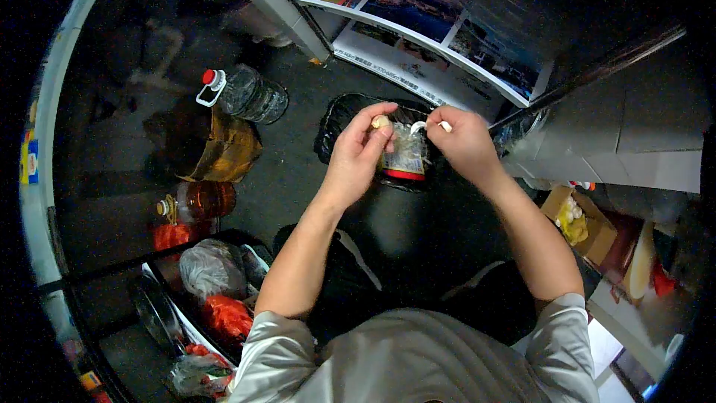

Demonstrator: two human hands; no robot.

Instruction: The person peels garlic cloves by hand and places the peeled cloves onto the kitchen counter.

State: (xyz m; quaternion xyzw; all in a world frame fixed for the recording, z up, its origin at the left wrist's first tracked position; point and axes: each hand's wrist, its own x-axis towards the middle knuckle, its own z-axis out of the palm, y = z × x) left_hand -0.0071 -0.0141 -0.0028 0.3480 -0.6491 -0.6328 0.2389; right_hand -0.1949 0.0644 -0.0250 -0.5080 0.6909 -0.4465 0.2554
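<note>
Pinched between the thumb and fingers of my left hand point(353, 151) is a small pale yellow piece that looks like a garlic clove point(380, 122). My right hand point(464, 143) is closed on a small white tool point(445, 126); a curved white end sticks out toward the left hand, and its exact kind is hidden by the fingers. Both hands are held a short way apart above a bin lined with a black bag point(328, 130). Inside the bin lies clear plastic packaging with a red band point(403, 173).
To the left stand a large clear bottle with a red cap point(253, 95), a brown paper bag point(224, 151) and a bottle of amber liquid point(205, 200). A crate with plastic bags point(212, 269) is at lower left. An open cardboard box point(597, 233) stands right; a picture panel point(418, 26) is ahead.
</note>
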